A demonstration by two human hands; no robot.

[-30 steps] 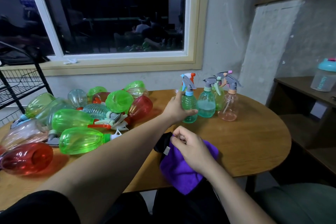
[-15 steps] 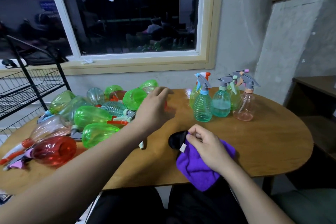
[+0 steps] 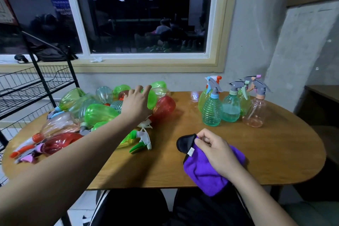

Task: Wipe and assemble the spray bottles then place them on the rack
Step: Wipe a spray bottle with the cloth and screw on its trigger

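Observation:
A heap of lying spray bottles [image 3: 100,112], green, red and clear, covers the left half of the wooden table [image 3: 275,152]. My left hand [image 3: 136,102] reaches over the heap with fingers spread above a green bottle [image 3: 152,97], next to a red bottle [image 3: 164,106]. My right hand [image 3: 213,149] rests on a purple cloth [image 3: 203,172] near the front edge, pinching its black-trimmed corner. Several assembled bottles stand upright at the back right, among them a teal ribbed one [image 3: 211,110] and a pink one [image 3: 255,111].
A black wire rack [image 3: 23,86] stands left of the table below the window. Loose trigger heads [image 3: 142,139] lie at the near edge of the heap. A dark wooden shelf [image 3: 322,95] is at the far right.
My left hand left the teal upright bottle and swung left over the heap of lying bottles. My right hand stayed on the cloth. The view turned left, showing more of the rack.

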